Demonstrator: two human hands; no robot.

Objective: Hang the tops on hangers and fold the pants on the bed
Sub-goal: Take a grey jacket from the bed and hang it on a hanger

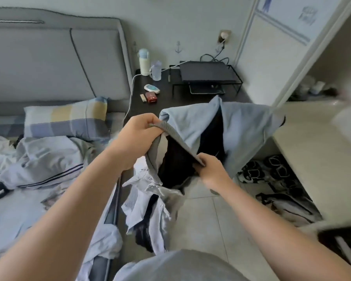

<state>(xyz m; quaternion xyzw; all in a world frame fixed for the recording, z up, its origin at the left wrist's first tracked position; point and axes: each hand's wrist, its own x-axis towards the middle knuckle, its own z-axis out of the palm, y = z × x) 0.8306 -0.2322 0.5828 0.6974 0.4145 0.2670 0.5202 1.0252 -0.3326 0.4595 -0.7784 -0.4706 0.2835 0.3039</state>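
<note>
My left hand and right hand both pinch the grey ribbed band of a light-blue garment, held aloft just off the bed's side edge. I judge I'm opening it out. Next it wants shaking straight to tell top from pants.

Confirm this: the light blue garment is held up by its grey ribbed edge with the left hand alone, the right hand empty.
Not alone: in the head view the right hand also grips the grey ribbed edge, so both it and the left hand hold the light blue garment up.
</note>
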